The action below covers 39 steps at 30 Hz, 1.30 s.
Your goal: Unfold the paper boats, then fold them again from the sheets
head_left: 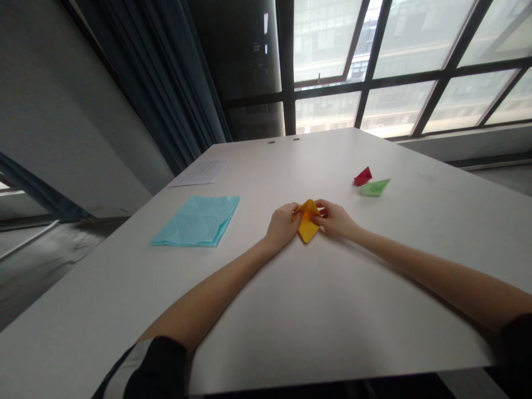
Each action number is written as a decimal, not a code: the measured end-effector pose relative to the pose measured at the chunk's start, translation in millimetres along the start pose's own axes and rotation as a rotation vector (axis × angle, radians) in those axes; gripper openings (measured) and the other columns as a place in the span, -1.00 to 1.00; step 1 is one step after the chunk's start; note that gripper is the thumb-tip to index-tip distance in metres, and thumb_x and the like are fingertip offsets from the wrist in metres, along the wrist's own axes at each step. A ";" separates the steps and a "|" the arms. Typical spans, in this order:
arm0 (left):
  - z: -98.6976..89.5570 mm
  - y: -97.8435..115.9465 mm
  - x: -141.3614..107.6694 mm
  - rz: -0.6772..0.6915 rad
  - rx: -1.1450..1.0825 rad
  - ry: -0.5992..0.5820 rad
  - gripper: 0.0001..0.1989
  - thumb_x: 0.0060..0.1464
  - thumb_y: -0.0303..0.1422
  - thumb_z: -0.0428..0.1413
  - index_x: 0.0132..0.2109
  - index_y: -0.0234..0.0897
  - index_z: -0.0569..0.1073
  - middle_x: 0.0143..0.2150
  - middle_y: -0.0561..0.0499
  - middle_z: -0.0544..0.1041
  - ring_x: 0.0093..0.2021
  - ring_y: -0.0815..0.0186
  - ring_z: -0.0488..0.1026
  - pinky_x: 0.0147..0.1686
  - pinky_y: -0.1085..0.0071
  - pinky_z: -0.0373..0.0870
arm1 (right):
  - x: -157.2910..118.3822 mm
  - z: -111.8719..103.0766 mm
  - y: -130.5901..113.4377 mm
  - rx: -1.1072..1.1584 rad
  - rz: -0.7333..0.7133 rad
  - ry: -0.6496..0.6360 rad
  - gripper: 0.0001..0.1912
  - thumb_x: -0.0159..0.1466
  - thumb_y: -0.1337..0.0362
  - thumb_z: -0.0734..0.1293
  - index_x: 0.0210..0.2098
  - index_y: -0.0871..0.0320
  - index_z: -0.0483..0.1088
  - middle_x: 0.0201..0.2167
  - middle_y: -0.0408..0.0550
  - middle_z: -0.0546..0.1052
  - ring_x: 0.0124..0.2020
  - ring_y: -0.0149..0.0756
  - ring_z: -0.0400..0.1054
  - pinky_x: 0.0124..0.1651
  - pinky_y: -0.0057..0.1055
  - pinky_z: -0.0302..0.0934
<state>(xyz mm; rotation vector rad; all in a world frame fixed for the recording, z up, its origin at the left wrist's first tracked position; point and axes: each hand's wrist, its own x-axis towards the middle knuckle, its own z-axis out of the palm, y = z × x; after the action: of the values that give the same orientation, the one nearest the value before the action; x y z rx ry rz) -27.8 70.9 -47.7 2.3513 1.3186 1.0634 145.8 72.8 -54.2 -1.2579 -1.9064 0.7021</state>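
Note:
A small folded yellow origami paper (pixel 307 226) is held between both hands, low over the middle of the white table (pixel 266 310). My left hand (pixel 285 224) pinches its left side, fingers closed and partly hidden behind the paper. On the opposite side, my right hand (pixel 334 220) grips the edge between thumb and fingers. The paper has a diamond-like outline, its lower point facing me. Farther right lie two more folded papers, a red one (pixel 363 176) and a light green one (pixel 375 188), close beside each other.
Left of my hands lies a creased light blue folded sheet (pixel 197 221). Behind it, a white printed paper (pixel 199 172) rests near the table's left edge. Two round dark spots (pixel 271 142) mark the far edge. A blue curtain (pixel 166 83) and large windows (pixel 399 66) stand beyond.

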 end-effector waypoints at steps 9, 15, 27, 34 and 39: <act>5.2 2.3 -2.7 -0.006 -0.119 0.113 -0.87 0.06 -0.42 0.00 -0.23 -0.29 0.41 -0.28 -0.01 0.48 -0.38 0.40 0.40 -0.38 0.50 0.35 | 3.1 0.5 0.2 0.072 0.163 0.012 -0.81 0.09 0.24 0.26 -0.31 0.15 0.41 -0.36 -0.09 0.52 -0.36 -0.30 0.39 -0.32 -0.42 0.24; 7.6 7.1 -3.2 -0.053 -0.285 0.083 -0.86 0.02 -0.39 0.05 -0.23 -0.32 0.38 -0.24 -0.03 0.46 -0.45 0.47 0.41 -0.47 0.56 0.39 | 3.5 3.2 3.4 0.135 0.103 0.037 -0.78 0.06 0.31 0.23 -0.30 0.17 0.42 -0.39 -0.11 0.51 -0.35 -0.29 0.36 -0.33 -0.42 0.22; 10.3 6.9 -3.6 -0.037 -0.403 0.032 -0.78 -0.04 -0.43 0.07 -0.18 -0.32 0.34 -0.19 -0.03 0.43 -0.41 0.46 0.43 -0.47 0.56 0.43 | 1.6 6.1 3.2 0.161 0.050 0.049 -0.77 0.02 0.39 0.21 -0.30 0.15 0.34 -0.43 -0.16 0.48 -0.40 -0.35 0.35 -0.36 -0.44 0.23; 5.7 -1.1 1.6 -0.103 -0.276 0.076 -0.71 -0.15 -0.63 -0.02 -0.25 -0.33 0.43 -0.25 0.00 0.50 -0.36 0.41 0.43 -0.38 0.52 0.41 | 5.1 2.2 7.1 0.416 0.044 -0.014 -0.72 0.02 0.35 0.27 -0.22 0.13 0.32 -0.17 -0.08 0.46 -0.27 -0.32 0.39 -0.21 -0.36 0.29; 4.7 -17.0 3.1 -0.081 -0.242 0.004 -0.68 -0.14 -0.64 -0.04 -0.24 -0.30 0.47 -0.25 0.01 0.52 -0.30 0.37 0.45 -0.30 0.47 0.41 | 6.8 -7.6 15.7 0.413 -0.028 -0.173 -0.73 0.05 0.33 0.29 -0.22 0.16 0.35 -0.15 -0.05 0.46 -0.22 -0.30 0.39 -0.12 -0.33 0.27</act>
<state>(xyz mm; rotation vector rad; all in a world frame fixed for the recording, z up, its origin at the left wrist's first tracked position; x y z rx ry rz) -34.4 83.6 -58.4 2.1030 1.2007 1.1343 158.6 85.3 -59.9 -0.9327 -1.7874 1.1523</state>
